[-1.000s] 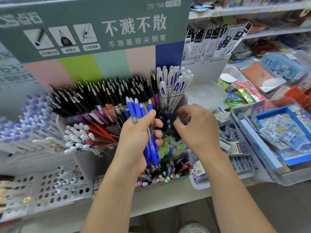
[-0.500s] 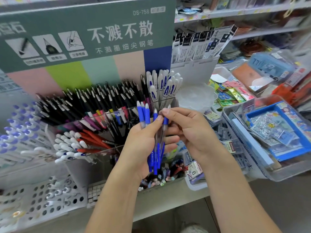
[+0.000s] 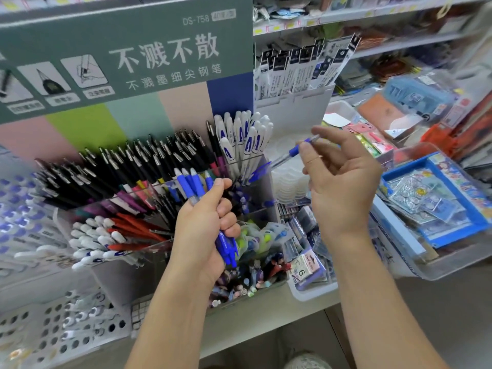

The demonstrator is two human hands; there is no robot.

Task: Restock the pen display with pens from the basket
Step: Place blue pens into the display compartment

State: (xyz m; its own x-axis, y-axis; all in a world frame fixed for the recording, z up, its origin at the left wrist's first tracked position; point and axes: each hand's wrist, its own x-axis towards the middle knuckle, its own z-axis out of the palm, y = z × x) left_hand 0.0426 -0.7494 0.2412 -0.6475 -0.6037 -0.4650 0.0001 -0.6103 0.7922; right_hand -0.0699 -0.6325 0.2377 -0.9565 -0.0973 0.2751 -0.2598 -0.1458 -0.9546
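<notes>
Stationery shelves behind: left hand (image 3: pixel 203 233) clamps a pen bundle (image 3: pixel 197 187); right hand (image 3: pixel 340 177) pinches one pen (image 3: pixel 295 150) at its fingertips.

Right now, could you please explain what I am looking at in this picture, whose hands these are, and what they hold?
There is no machine here: the picture comes from a camera worn on a person's head, looking forward and down at their own two bare hands in a stationery shop. The left hand grips a bundle of blue pens. The right hand is raised and pinches a single blue pen at its fingertips, the pen pointing toward the pen display. That display is a clear stand with compartments of black, red and white pens, under a green sign. To the right lie trays of packaged goods.
</notes>
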